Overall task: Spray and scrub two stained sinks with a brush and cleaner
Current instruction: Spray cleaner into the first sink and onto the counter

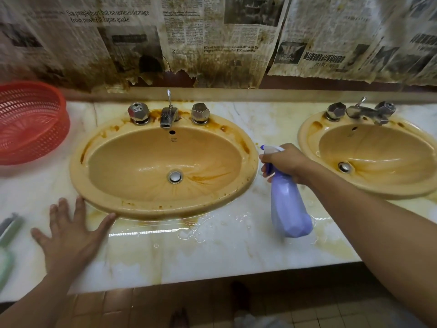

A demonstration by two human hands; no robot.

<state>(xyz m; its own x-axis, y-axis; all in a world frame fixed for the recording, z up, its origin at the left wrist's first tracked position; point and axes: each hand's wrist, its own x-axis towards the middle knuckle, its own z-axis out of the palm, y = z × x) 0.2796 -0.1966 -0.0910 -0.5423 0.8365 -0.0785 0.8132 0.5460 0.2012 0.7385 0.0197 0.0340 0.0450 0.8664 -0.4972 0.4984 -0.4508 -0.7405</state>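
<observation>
Right hand (283,162) grips one spray bottle (288,204); left hand (71,233) flat, fingers spread on surface (189,256). Two sinks (163,162).

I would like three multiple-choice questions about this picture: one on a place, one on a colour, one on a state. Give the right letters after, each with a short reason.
1. Where is the bottle?
A. on the floor
B. between the left sink and the right sink
C. on the wall ledge

2. What colour is the basket?
A. red
B. blue
C. white

3. How is the left hand?
A. gripping a brush
B. flat on the counter, fingers spread
C. turning a tap

1 B: the right hand holds it between the sinks.
2 A: its mesh wall is red.
3 B: its palm lies on the counter, holding nothing.
</observation>
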